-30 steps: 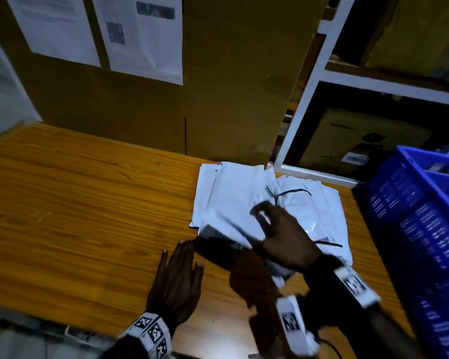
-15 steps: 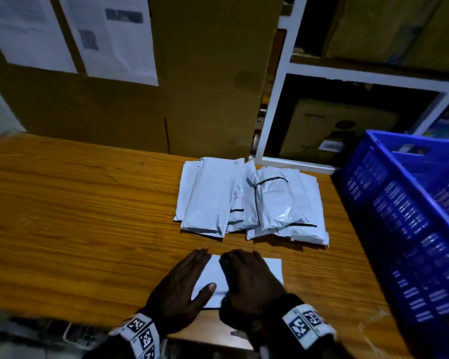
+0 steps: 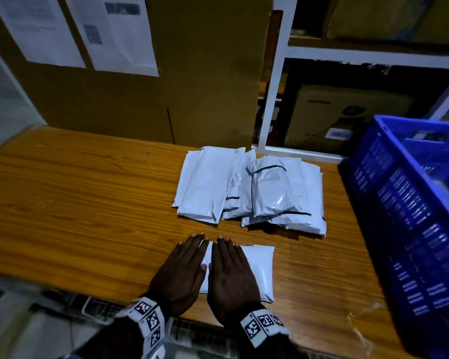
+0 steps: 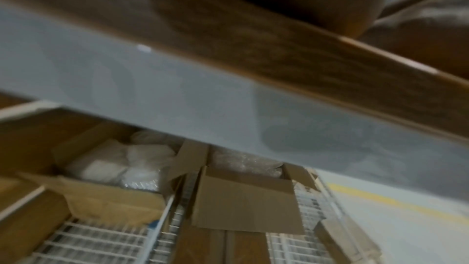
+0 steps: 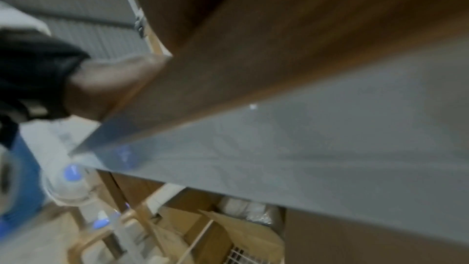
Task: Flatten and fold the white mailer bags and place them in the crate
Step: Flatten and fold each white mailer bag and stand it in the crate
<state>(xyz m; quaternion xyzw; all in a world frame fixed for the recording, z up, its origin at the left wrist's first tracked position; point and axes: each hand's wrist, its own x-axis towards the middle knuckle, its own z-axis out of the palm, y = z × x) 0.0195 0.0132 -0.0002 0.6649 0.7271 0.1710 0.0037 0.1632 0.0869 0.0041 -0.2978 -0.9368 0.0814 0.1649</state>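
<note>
Pressing down w/ both palms, a white mailer bag (image 3: 259,270) is kept flat at the near edge of the wooden table (image 3: 75,203). The left hand (image 3: 180,274) and right hand (image 3: 230,274) are laid side by side on the bag's left part, fingers straight and together, nothing gripped by either; fingertips reach approx. to the bag's far edge. The bag's right part is left uncovered and looks smooth. White bands w/ black square markers are worn on both wrists.

Farther back, mid-table, a pile of mailer bags (image 3: 249,187) is seen: several white bags overlapped, some w/ thin black lines across, the right ones stacked and shiny. The pile is apart from the pressed bag.

At the right, a blue crate (image 3: 405,229) is set on the table, near the pile; contents can't be made out.

Beyond, a big cardboard box (image 3: 192,86) w/ printed sheets (image 3: 114,32) stuck on it is stood at the table's back; white shelving (image 3: 275,86) w/ boxes is seen to its right.

Wrist views: blurred, only table edge and cartons below shown.
</note>
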